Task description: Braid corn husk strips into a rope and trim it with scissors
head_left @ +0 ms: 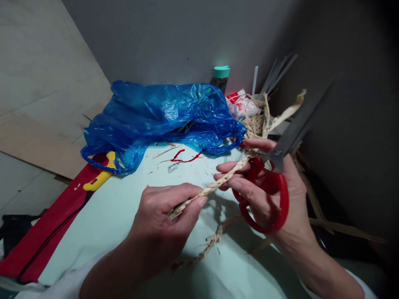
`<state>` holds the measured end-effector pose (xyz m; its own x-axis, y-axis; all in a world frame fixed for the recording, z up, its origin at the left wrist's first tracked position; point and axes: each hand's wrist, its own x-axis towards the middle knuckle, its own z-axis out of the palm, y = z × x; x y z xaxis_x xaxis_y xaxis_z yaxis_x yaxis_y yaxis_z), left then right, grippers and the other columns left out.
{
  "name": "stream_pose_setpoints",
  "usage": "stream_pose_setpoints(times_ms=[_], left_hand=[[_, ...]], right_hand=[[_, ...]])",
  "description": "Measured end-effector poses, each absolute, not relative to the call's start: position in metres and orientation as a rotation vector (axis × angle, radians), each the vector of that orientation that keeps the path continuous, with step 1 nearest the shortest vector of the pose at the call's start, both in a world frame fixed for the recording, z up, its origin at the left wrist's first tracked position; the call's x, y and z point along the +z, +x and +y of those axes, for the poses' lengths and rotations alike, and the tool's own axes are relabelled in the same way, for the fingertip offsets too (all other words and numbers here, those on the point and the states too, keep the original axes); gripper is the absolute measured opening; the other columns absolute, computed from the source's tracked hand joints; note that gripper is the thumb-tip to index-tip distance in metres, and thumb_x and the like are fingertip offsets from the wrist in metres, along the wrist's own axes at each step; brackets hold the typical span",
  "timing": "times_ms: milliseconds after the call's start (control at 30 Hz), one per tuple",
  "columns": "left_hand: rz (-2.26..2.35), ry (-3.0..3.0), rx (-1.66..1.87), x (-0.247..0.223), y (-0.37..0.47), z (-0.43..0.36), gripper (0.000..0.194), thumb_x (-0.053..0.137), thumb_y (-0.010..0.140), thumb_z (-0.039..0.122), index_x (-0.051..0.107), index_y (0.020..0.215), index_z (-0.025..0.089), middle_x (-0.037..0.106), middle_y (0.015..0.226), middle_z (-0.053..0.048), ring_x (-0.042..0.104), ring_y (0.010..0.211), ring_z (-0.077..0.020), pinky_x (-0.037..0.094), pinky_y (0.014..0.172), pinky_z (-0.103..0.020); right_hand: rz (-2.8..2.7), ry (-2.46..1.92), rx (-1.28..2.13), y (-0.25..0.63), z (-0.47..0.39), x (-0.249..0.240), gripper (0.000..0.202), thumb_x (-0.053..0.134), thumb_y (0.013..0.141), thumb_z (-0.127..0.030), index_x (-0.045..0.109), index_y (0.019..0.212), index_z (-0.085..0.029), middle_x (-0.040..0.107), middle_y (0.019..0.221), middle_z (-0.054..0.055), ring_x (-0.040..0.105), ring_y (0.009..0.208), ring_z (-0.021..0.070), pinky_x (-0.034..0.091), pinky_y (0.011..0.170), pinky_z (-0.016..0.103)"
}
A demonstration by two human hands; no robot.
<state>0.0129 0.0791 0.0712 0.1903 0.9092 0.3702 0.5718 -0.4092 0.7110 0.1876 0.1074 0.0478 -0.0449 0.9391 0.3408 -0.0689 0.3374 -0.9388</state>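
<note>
A pale braided cord of dried plant fibre (pixel 216 182) stretches between my two hands above the table. Its lower end is pinched between thumb and fingers of my left hand (pixel 170 211). My right hand (pixel 264 189) has its fingers at the cord's upper part, where loose strips spread out. That same hand carries red-handled scissors (pixel 284 199), their blades pointing up and to the right, away from the cord. Below the hands, another braided length (pixel 215 238) lies on the table, partly hidden by my left arm.
A blue plastic bag (pixel 162 110) covers the table's back. Left of it lies a yellow-handled tool (pixel 98 181) with a black cable. Behind stands a jar with a green lid (pixel 221 72). Red twisted string (pixel 187 159) and fibre scraps lie on the pale green tabletop (pixel 124 216). Walls rise behind and right.
</note>
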Motion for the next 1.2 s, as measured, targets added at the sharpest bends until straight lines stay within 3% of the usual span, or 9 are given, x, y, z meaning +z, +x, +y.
stream_pose_setpoints(times_ms=[467, 733, 1033, 1100, 1200], left_hand=[[1.402, 2.331, 1.15, 0.066, 0.017, 0.08, 0.015, 0.061, 0.08, 0.009, 0.073, 0.076, 0.017, 0.076, 0.072, 0.003, 0.067, 0.059, -0.0064, 0.046, 0.057, -0.011], [1.421, 2.266, 1.061, 0.066, 0.017, 0.078, 0.019, 0.059, 0.083, 0.012, 0.071, 0.072, 0.021, 0.075, 0.072, 0.006, 0.066, 0.06, -0.0065, 0.046, 0.057, -0.011], [1.415, 1.917, 1.077, 0.067, 0.011, 0.084, 0.017, 0.061, 0.083, 0.019, 0.071, 0.07, 0.022, 0.07, 0.063, 0.006, 0.059, 0.052, -0.0071, 0.046, 0.051, -0.015], [1.427, 1.87, 1.114, 0.065, 0.011, 0.085, 0.012, 0.063, 0.082, 0.02, 0.073, 0.076, 0.023, 0.071, 0.067, 0.006, 0.057, 0.05, -0.0071, 0.046, 0.05, -0.017], [1.446, 1.929, 1.235, 0.062, 0.012, 0.084, 0.012, 0.066, 0.08, 0.02, 0.074, 0.088, 0.023, 0.074, 0.077, 0.004, 0.061, 0.058, -0.0093, 0.052, 0.061, -0.02]], right_hand=[[-1.257, -0.927, 1.044, 0.187, 0.111, 0.046, 0.047, 0.075, 0.075, -0.031, 0.049, 0.114, -0.032, 0.072, 0.081, -0.001, 0.071, 0.074, 0.0211, 0.058, 0.062, 0.035], [-1.202, -0.972, 1.076, 0.189, 0.11, 0.051, 0.047, 0.074, 0.075, -0.031, 0.049, 0.114, -0.035, 0.07, 0.082, -0.001, 0.071, 0.076, 0.0224, 0.058, 0.061, 0.036], [-1.037, -0.943, 1.068, 0.194, 0.113, 0.054, 0.044, 0.074, 0.077, -0.027, 0.051, 0.114, -0.031, 0.066, 0.079, -0.003, 0.068, 0.075, 0.0165, 0.058, 0.063, 0.028], [-1.036, -0.945, 1.059, 0.196, 0.114, 0.055, 0.045, 0.075, 0.076, -0.026, 0.052, 0.114, -0.031, 0.066, 0.079, -0.004, 0.067, 0.072, 0.015, 0.057, 0.062, 0.027], [-1.032, -0.964, 1.031, 0.199, 0.114, 0.057, 0.046, 0.076, 0.075, -0.027, 0.053, 0.115, -0.032, 0.064, 0.08, -0.004, 0.066, 0.07, 0.0148, 0.057, 0.061, 0.027]])
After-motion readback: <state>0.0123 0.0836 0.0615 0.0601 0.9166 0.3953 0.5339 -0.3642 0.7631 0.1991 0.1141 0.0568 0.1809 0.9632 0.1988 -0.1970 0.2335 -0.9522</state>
